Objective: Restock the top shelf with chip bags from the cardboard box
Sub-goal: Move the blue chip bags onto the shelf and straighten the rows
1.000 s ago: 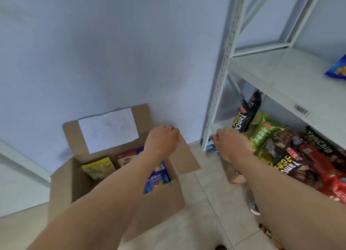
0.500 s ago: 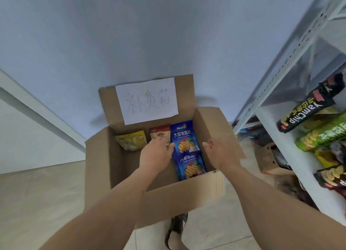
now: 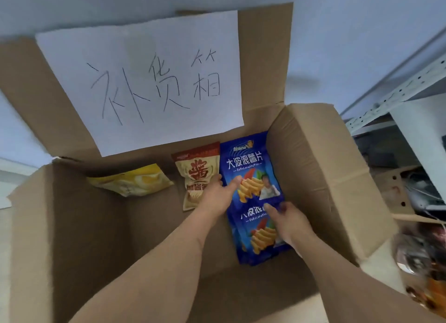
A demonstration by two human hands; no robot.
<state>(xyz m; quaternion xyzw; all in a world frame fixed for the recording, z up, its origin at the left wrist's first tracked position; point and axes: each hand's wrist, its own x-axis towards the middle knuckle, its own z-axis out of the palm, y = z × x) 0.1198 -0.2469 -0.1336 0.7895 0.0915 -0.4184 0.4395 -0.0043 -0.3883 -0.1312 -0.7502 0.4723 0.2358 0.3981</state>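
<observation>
An open cardboard box (image 3: 321,177) fills the view, a handwritten paper sign (image 3: 144,81) taped on its back flap. Inside lie two blue chip bags: an upper one (image 3: 248,163) against the right wall and a lower one (image 3: 258,240) partly under it. My left hand (image 3: 217,197) grips the upper blue bag at its left edge, thumb on the front. My right hand (image 3: 287,221) rests on the seam between the two blue bags, fingers closing on the lower one. The top shelf is out of view.
A beige-and-red snack bag (image 3: 195,177) and a yellow bag (image 3: 130,182) lean on the box's back wall. The white metal shelf post (image 3: 395,90) and a lower shelf crowded with packets (image 3: 424,257) stand to the right.
The view has dropped and closed in on the box. Both hands have gone down into it from above the rim and now touch the blue chip bags.
</observation>
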